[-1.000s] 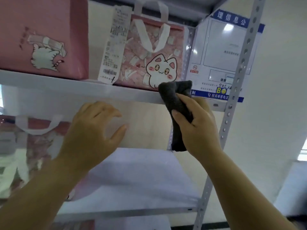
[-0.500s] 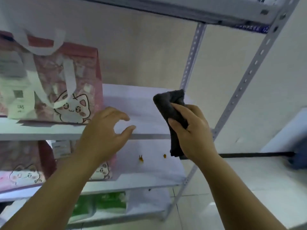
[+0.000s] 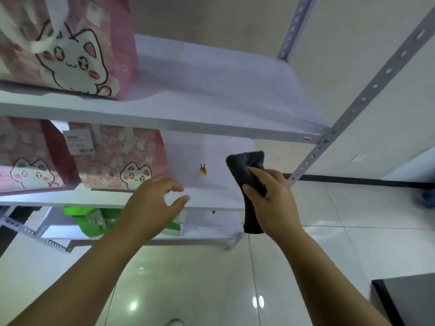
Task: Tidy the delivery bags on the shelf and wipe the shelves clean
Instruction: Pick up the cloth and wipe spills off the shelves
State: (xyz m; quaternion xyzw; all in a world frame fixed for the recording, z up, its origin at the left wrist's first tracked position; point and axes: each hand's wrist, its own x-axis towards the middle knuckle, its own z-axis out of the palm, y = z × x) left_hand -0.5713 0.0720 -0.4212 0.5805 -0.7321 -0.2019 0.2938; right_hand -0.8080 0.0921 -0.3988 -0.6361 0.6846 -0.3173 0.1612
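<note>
Right hand (image 3: pixel 275 201) grips a dark grey cloth (image 3: pixel 247 170): fingers (image 3: pixel 255 176) curled round its middle, cloth ends sticking out above and below the fist. Left hand (image 3: pixel 150 208) holds nothing, its fingers loosely bent and spread wide with the thumb out, hovering at the front edge of the middle shelf (image 3: pixel 211 201); can't tell if it touches.

Orange stain (image 3: pixel 203 170) on that shelf lies between the two hands' fingers, just left of the cloth's top end, apart from it. Smaller orange spot (image 3: pixel 213 211) on the shelf's front lip, between left thumb and right fingers.

Two pink cat bags (image 3: pixel 122 158) stand on the middle shelf, left of and beyond the left fingers. Bigger cat bag (image 3: pixel 70 48) on the upper shelf (image 3: pixel 211 90), well above the left fingers. Green packs (image 3: pixel 87 220) on the bottom shelf, partly behind the left hand. Perforated post (image 3: pixel 353 109) right of the right fingers.
</note>
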